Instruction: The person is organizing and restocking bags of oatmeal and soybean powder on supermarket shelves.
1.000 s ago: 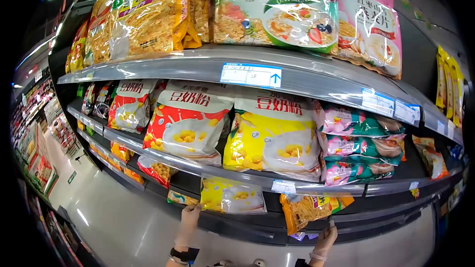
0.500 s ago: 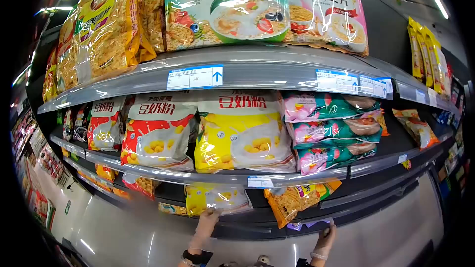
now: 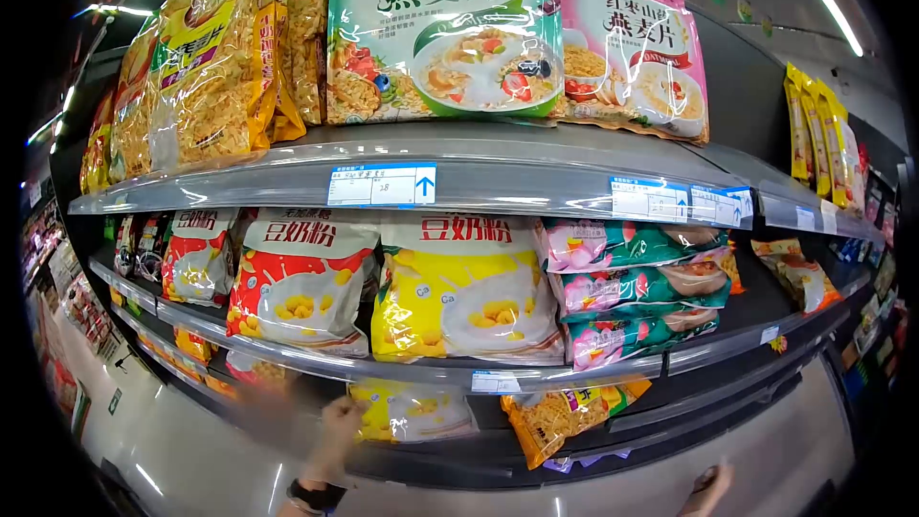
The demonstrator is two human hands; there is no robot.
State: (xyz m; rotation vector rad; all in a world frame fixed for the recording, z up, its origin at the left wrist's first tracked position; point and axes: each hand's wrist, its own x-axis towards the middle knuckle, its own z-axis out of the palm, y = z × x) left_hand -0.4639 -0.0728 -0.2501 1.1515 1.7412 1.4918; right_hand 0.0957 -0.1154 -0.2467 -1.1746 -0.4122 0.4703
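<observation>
My left hand [image 3: 333, 433], with a dark band on the wrist, is at the lower shelf. Its bent fingers close at the left edge of a yellow-and-white bag of soy milk powder [image 3: 414, 412], which lies tilted there. The grip is partly hidden. Low at the right, away from the shelves, is my right hand [image 3: 706, 492]; its fingers point up and hold nothing visible. An orange bag of oat flakes [image 3: 567, 417] lies at a slant right of the yellow bag.
Above are larger soy milk powder bags, a yellow one [image 3: 469, 302] and a red one [image 3: 299, 292], beside stacked green-and-pink bags [image 3: 639, 292]. Oatmeal bags [image 3: 445, 48] stand on the top shelf [image 3: 555, 168]. A blurred patch [image 3: 273, 416] covers part of the lower left.
My left hand has shifted from the yellow bag's lower edge to its left edge. My right hand has moved down and right, away from the lower shelf. The view has tilted up slightly.
</observation>
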